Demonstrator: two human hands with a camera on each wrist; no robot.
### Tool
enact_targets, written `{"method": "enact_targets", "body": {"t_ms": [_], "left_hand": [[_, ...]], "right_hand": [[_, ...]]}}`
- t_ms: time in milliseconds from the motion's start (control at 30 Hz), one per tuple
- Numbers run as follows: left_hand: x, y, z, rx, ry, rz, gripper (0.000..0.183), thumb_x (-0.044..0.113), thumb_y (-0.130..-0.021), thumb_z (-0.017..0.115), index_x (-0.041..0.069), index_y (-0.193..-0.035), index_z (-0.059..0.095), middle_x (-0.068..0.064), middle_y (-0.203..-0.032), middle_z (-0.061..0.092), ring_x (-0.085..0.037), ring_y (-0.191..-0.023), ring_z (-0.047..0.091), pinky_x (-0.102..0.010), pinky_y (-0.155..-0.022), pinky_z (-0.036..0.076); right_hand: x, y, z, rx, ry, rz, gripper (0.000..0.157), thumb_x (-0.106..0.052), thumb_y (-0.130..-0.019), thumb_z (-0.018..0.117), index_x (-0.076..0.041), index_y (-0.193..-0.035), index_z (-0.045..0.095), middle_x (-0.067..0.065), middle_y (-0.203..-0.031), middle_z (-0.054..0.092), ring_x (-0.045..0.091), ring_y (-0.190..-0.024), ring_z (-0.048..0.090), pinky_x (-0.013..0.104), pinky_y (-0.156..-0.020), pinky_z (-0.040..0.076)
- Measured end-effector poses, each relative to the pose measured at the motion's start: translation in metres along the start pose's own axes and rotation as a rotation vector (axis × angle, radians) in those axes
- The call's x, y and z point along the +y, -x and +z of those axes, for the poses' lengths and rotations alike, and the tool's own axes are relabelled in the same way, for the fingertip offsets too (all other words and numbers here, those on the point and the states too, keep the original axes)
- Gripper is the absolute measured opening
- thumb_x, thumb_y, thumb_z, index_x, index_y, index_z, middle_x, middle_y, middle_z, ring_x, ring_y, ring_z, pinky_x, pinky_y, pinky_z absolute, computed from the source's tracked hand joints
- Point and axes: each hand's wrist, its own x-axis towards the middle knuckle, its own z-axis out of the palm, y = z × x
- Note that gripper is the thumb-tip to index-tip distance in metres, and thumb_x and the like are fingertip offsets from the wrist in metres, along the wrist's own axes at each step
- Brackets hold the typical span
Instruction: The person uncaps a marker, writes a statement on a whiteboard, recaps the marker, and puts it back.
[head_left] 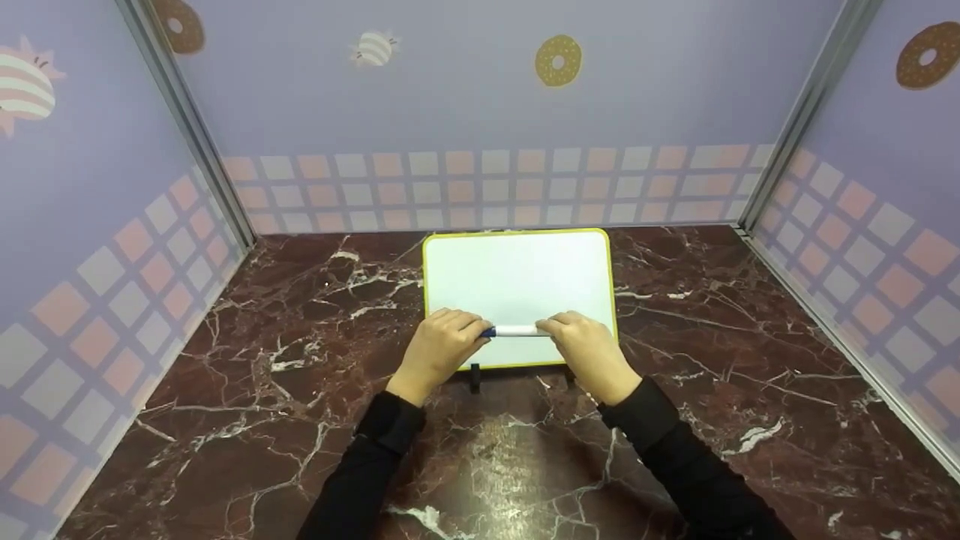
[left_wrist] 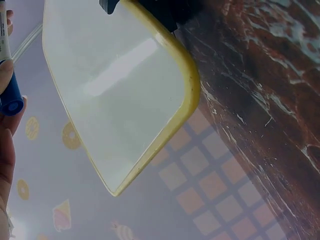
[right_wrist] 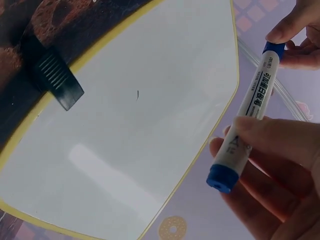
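Observation:
A white whiteboard marker [head_left: 517,330] with blue ends is held level in front of a whiteboard [head_left: 517,277] with a yellow rim. My left hand [head_left: 442,345] pinches the marker's blue cap [left_wrist: 12,95] between thumb and fingers. At the other end, my right hand [head_left: 592,356] grips the white barrel [right_wrist: 257,95], thumb on top and fingers beneath. The right wrist view shows printed characters along the barrel and the blue tail end [right_wrist: 222,178] sticking out past the right fingers. The cap is on the marker. A small dark stroke [right_wrist: 137,95] marks the board.
The board stands propped up on black feet [head_left: 475,377] on a dark red marbled table [head_left: 300,420]. Lilac walls [head_left: 465,97] with checks and doughnut pictures enclose the table at the back and both sides.

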Motion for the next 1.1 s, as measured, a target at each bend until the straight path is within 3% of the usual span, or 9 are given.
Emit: {"method": "enact_targets", "body": {"t_ms": [367, 600, 733, 867, 1100], "left_hand": [[-0.008, 0.0, -0.004, 0.027, 0.041, -0.034, 0.015, 0.021, -0.082, 0.08, 0.01, -0.093, 0.078, 0.001, -0.089, 0.075, -0.014, -0.079, 0.071, -0.028, -0.073, 0.058], [-0.032, 0.006, -0.016, 0.034, 0.057, -0.14, 0.018, 0.017, -0.081, 0.081, 0.008, -0.095, 0.076, -0.003, -0.092, 0.076, -0.019, -0.083, 0.072, -0.033, -0.078, 0.06], [-0.052, 0.012, -0.027, 0.042, 0.043, -0.303, 0.021, 0.016, -0.079, 0.081, 0.007, -0.097, 0.076, -0.009, -0.095, 0.077, -0.024, -0.085, 0.073, -0.039, -0.082, 0.061], [-0.07, 0.022, -0.04, 0.03, 0.024, -0.525, 0.023, 0.019, -0.081, 0.08, 0.006, -0.1, 0.076, -0.013, -0.098, 0.076, -0.029, -0.088, 0.072, -0.044, -0.084, 0.059], [-0.084, 0.041, -0.046, -0.119, 0.001, -0.879, 0.027, 0.018, -0.082, 0.081, -0.002, -0.099, 0.076, -0.023, -0.095, 0.074, -0.043, -0.082, 0.071, -0.053, -0.072, 0.059]], "right_hand": [[0.008, -0.001, -0.001, 0.069, 0.038, -0.011, 0.016, 0.003, -0.084, 0.073, -0.004, -0.099, 0.076, 0.009, -0.09, 0.073, 0.024, -0.082, 0.07, 0.034, -0.068, 0.062], [0.014, -0.001, -0.005, 0.085, 0.032, 0.01, 0.017, 0.002, -0.085, 0.073, -0.002, -0.1, 0.076, 0.012, -0.09, 0.073, 0.026, -0.083, 0.07, 0.035, -0.069, 0.062], [0.015, -0.001, -0.005, 0.087, 0.031, 0.023, 0.016, 0.002, -0.085, 0.073, -0.002, -0.1, 0.076, 0.012, -0.091, 0.073, 0.026, -0.084, 0.07, 0.035, -0.069, 0.062], [0.015, -0.001, -0.005, 0.088, 0.02, 0.024, 0.016, 0.004, -0.085, 0.072, -0.002, -0.1, 0.076, 0.012, -0.09, 0.073, 0.027, -0.083, 0.07, 0.036, -0.068, 0.061], [0.016, 0.0, -0.004, 0.086, 0.006, 0.023, 0.017, 0.004, -0.085, 0.072, -0.002, -0.1, 0.076, 0.013, -0.09, 0.073, 0.027, -0.083, 0.07, 0.037, -0.069, 0.061]]}}
